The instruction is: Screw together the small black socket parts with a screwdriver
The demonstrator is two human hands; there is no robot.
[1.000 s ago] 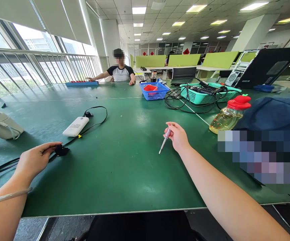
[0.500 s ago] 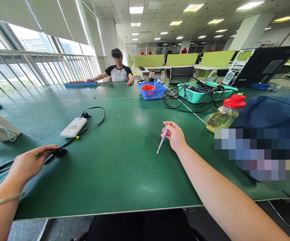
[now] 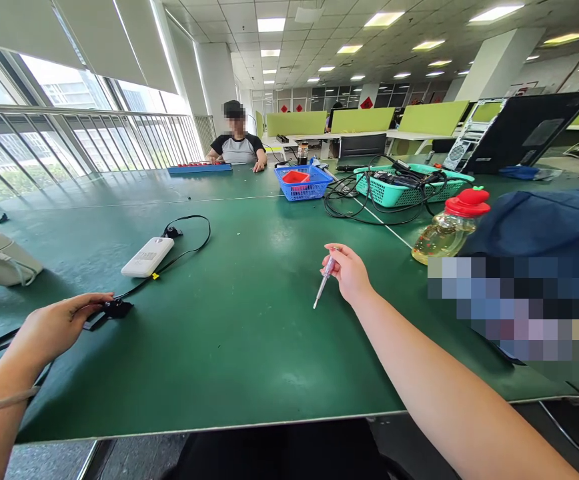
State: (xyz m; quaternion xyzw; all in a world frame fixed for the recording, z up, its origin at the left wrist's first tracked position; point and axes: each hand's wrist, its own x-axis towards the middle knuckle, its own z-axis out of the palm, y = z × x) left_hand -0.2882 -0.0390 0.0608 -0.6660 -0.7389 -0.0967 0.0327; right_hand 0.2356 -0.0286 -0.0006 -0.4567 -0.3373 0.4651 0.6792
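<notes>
Right hand (image 3: 352,273) clamped on a clear-handled screwdriver (image 3: 323,283), tip angled down just above the green counter (image 3: 249,333); left hand (image 3: 57,328) loosely closed, fingertips on a black plug (image 3: 112,309), cable (image 3: 189,247) leading toward a white power bank (image 3: 147,257).

Your left hand (image 3: 54,328) lies low at the left, palm down, fingers loosely stretched forward and thumb tucked beneath. Your right arm reaches out straight and far ahead of it; your right hand (image 3: 350,273) hangs raised, fingers curled in a pinch, knuckles turned rightward.
</notes>
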